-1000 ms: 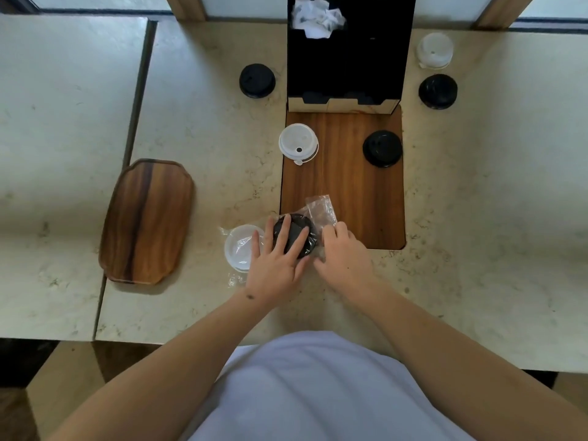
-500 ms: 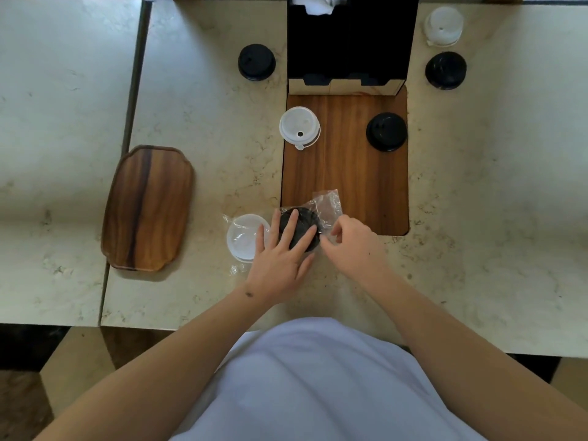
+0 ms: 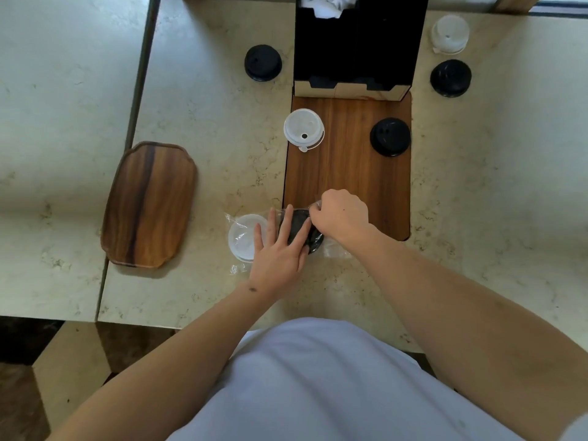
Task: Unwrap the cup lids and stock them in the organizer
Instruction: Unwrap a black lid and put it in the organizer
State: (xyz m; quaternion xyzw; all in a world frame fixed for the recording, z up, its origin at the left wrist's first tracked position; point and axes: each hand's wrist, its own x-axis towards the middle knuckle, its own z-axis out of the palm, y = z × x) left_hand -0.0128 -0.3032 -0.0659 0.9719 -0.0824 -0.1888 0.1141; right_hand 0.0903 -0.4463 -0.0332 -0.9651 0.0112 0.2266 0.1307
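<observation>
A black cup lid (image 3: 315, 241) in clear plastic wrap lies at the near edge of the wooden board (image 3: 350, 173). My left hand (image 3: 280, 246) presses flat on it with straight fingers. My right hand (image 3: 342, 214) pinches the wrap's far end above the lid. A wrapped white lid (image 3: 243, 237) lies just left of my left hand. The black organizer (image 3: 356, 43) stands at the back of the board, with crumpled white wrap at its top.
Unwrapped lids lie around: a white one (image 3: 304, 130) and a black one (image 3: 389, 136) on the board, a black one (image 3: 262, 62) left of the organizer, a white (image 3: 450, 35) and a black (image 3: 451, 78) at right. A wooden tray (image 3: 149, 203) sits left.
My right hand has moved from the lid's near right side up to the far end of the wrap and now pinches it. My left hand stays flat on the lid.
</observation>
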